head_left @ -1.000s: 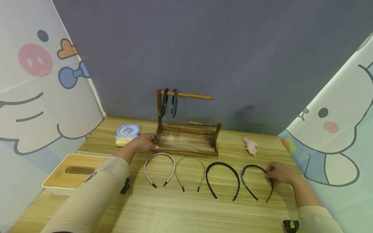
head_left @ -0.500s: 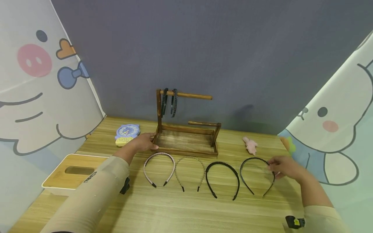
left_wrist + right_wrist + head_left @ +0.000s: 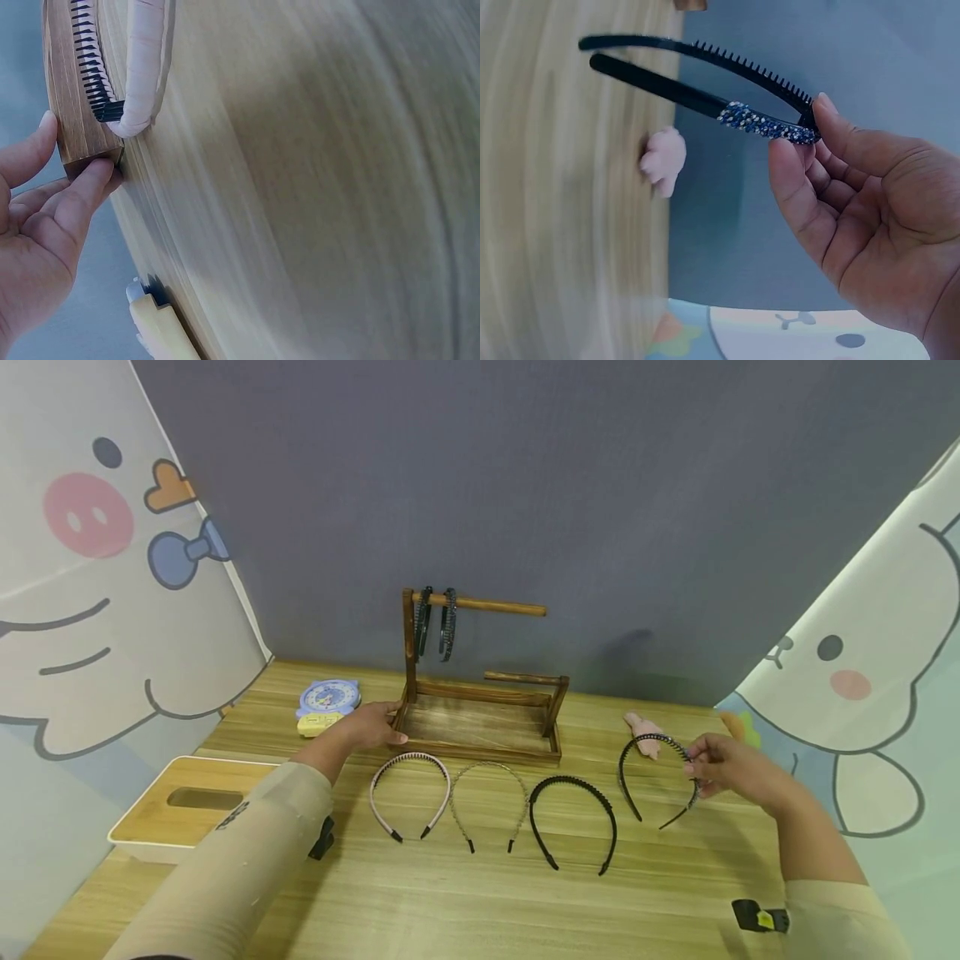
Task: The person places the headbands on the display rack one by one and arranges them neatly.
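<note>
Head view: at eight o'clock, a sleeve [image 3: 225, 852] hides part of a box [image 3: 146, 793]; at nine, a clock's [image 3: 330, 697] markings are too small to read; at four, a held headband [image 3: 765, 125] partly covers a toy [image 3: 648, 749]. Left wrist view: edges crop the left hand [image 3: 45, 236] at nine, a pink headband [image 3: 145, 67] at eleven. Right wrist view: the table [image 3: 547, 210] is blurred at nine.

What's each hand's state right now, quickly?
Left hand: holding the wooden rack at its left end.
Right hand: holding the sparkly black headband, pinched between thumb and fingers.
</note>
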The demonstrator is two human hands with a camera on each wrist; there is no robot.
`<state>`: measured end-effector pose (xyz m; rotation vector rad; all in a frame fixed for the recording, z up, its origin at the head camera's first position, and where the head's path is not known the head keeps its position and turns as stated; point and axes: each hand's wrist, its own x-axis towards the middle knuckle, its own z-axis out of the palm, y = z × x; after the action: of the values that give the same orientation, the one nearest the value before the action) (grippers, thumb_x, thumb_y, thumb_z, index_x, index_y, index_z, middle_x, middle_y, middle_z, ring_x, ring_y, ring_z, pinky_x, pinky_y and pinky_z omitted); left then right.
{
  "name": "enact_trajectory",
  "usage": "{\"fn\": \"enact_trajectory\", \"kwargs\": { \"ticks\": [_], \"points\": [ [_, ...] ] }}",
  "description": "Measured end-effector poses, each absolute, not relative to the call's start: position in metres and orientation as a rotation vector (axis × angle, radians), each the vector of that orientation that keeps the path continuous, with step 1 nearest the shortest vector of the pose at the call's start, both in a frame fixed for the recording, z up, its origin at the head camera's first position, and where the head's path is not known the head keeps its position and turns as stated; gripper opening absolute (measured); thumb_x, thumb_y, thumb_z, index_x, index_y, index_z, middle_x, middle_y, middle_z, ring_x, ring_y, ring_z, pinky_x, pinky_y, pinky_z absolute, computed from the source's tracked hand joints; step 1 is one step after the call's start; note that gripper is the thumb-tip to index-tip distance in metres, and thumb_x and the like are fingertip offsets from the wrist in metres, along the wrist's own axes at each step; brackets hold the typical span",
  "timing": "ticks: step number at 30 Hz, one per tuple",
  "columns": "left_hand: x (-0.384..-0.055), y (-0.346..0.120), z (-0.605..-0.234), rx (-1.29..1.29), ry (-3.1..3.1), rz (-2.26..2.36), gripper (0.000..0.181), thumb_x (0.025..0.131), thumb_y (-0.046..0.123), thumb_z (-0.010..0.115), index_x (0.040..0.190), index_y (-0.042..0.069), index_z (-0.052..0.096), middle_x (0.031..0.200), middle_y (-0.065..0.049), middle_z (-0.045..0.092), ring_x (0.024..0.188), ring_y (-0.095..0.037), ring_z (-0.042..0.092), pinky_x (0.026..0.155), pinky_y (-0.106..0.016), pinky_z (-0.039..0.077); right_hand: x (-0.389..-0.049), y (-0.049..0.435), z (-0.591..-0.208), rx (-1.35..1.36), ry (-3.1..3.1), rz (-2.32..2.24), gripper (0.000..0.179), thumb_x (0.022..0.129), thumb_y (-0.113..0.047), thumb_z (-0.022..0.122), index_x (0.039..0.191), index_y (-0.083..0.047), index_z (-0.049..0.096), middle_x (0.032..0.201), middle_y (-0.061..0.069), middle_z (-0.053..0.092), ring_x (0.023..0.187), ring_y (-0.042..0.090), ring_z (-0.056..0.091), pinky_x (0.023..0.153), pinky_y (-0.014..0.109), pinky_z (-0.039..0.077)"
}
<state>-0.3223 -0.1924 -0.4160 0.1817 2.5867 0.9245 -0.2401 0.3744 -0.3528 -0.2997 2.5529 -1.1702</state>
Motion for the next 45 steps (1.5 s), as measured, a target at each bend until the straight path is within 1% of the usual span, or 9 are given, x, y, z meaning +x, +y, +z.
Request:
{"fn": "enact_trajectory", "kwargs": {
  "ticks": [4,13,16,19,23,30,34,38,45],
  "points": [
    [-0.322,-0.193,-0.417,0.185,2.599,0.909,0.081,0.095,0.025,0.066,0.158,0.006,0.018,0.153,-0.026,0.036,0.140,-0.045,0.035,0.111,-0.057,0.036,-0.242,0.369,-0.345,-0.299,2.580,-1.174,0.036,0.100,-0.017,0.058,0.117,0.011,0.043,0.096,0.018,0.053,0.078,0.024,0.065,0.074,0.040,0.060],
    [-0.322,-0.193,-0.417,0.185,2.591,0.924,0.081,0.095,0.023,0.066,0.158,0.005,0.018,0.153,-0.026,0.036,0.140,-0.044,0.036,0.111,-0.056,0.036,-0.249,0.354,-0.334,-0.341,2.656,-1.235,0.041,0.102,-0.021,0.056,0.123,0.012,0.043,0.103,0.022,0.057,0.083,0.026,0.068,0.076,0.035,0.060],
    [-0.322,-0.193,-0.418,0.186,2.591,0.925,0.081,0.095,0.024,0.066,0.158,0.006,0.018,0.153,-0.025,0.036,0.140,-0.044,0.035,0.111,-0.055,0.036,-0.251,0.348,-0.330,-0.339,2.683,-1.248,0.043,0.102,-0.025,0.054,0.125,0.010,0.042,0.107,0.023,0.058,0.086,0.026,0.069,0.078,0.034,0.060],
    [-0.322,-0.193,-0.419,0.185,2.590,0.920,0.081,0.095,0.024,0.066,0.158,0.006,0.018,0.153,-0.025,0.036,0.140,-0.044,0.035,0.111,-0.056,0.036,-0.255,0.342,-0.327,-0.329,2.703,-1.290,0.047,0.102,-0.029,0.055,0.127,0.008,0.041,0.112,0.026,0.055,0.088,0.024,0.069,0.080,0.033,0.060],
    [-0.322,-0.193,-0.419,0.181,2.586,0.919,0.082,0.095,0.025,0.067,0.158,0.007,0.017,0.153,-0.026,0.035,0.140,-0.044,0.035,0.111,-0.056,0.036,-0.260,0.333,-0.322,-0.332,2.735,-1.356,0.050,0.101,-0.031,0.056,0.127,0.008,0.039,0.112,0.024,0.053,0.089,0.021,0.068,0.082,0.034,0.059],
    [-0.322,-0.194,-0.419,0.204,2.586,0.962,0.082,0.094,0.021,0.067,0.157,0.003,0.018,0.151,-0.028,0.037,0.138,-0.044,0.039,0.111,-0.054,0.037,-0.268,0.316,-0.310,-0.315,2.827,-1.378,0.050,0.101,-0.035,0.055,0.127,0.005,0.041,0.113,0.024,0.054,0.087,0.018,0.070,0.077,0.026,0.059],
    [-0.322,-0.194,-0.420,0.192,2.571,0.988,0.082,0.094,0.021,0.067,0.157,0.004,0.017,0.152,-0.028,0.036,0.138,-0.044,0.038,0.111,-0.054,0.037,-0.274,0.307,-0.302,-0.276,2.881,-1.347,0.050,0.099,-0.040,0.057,0.126,0.000,0.043,0.112,0.019,0.056,0.086,0.015,0.070,0.077,0.024,0.057],
    [-0.322,-0.194,-0.420,0.177,2.572,0.979,0.082,0.094,0.022,0.067,0.158,0.006,0.017,0.152,-0.027,0.036,0.139,-0.044,0.037,0.111,-0.055,0.036,-0.283,0.296,-0.297,-0.242,2.931,-1.370,0.048,0.097,-0.041,0.059,0.123,-0.003,0.045,0.105,0.010,0.057,0.083,0.014,0.070,0.076,0.024,0.058],
    [-0.322,-0.193,-0.419,0.183,2.586,0.959,0.082,0.094,0.023,0.067,0.158,0.006,0.017,0.152,-0.027,0.037,0.139,-0.044,0.038,0.111,-0.056,0.035,-0.300,0.275,-0.293,-0.261,2.953,-1.482,0.041,0.097,-0.032,0.062,0.120,-0.001,0.046,0.102,0.010,0.052,0.080,0.016,0.068,0.073,0.024,0.059]
  ]
}}
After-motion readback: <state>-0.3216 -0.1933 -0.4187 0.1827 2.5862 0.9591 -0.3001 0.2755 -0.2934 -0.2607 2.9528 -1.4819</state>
